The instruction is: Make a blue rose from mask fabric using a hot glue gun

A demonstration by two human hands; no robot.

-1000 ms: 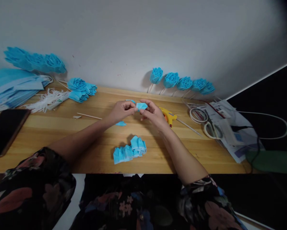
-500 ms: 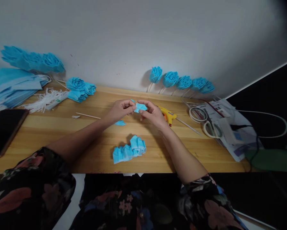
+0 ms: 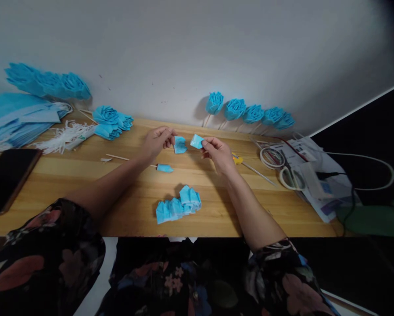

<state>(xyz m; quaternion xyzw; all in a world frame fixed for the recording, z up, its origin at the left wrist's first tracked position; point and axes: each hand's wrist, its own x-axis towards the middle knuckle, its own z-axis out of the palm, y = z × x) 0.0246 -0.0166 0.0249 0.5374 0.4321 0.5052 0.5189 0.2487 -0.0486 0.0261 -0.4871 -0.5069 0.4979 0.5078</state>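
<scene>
Two small blue pieces beyond the pleated strip [image 3: 178, 204]: on the left a flat, squarish piece [image 3: 180, 145] with a curled lower edge, on the right a paler folded piece [image 3: 196, 141] with a pointed corner. The strip, blue too, zigzag along its top and bunched at its right end.

Far left of the strip, a dark phone [image 3: 12, 181]; farther back on that side, a stack of blue masks [image 3: 22, 115], a tangle of white strings [image 3: 63, 137] and a cluster of blue flowers [image 3: 109, 123]. Just beyond the strip, a thin stick [image 3: 117, 156] leading to a blue roll [image 3: 165, 168], partly covered by the left forearm. Beyond the strip to the right, a row of blue flowers [image 3: 235, 109] on stems, then a yellow tool [image 3: 237, 159], partly hidden by the right hand [image 3: 216, 151].

Left hand [image 3: 158, 142] beyond the strip, fingers curled, tips at the squarish piece's left edge; cannot tell whether pinching or merely touching. Right hand beyond the strip to the right, thumb and fingers pinching the folded piece's right side.
</scene>
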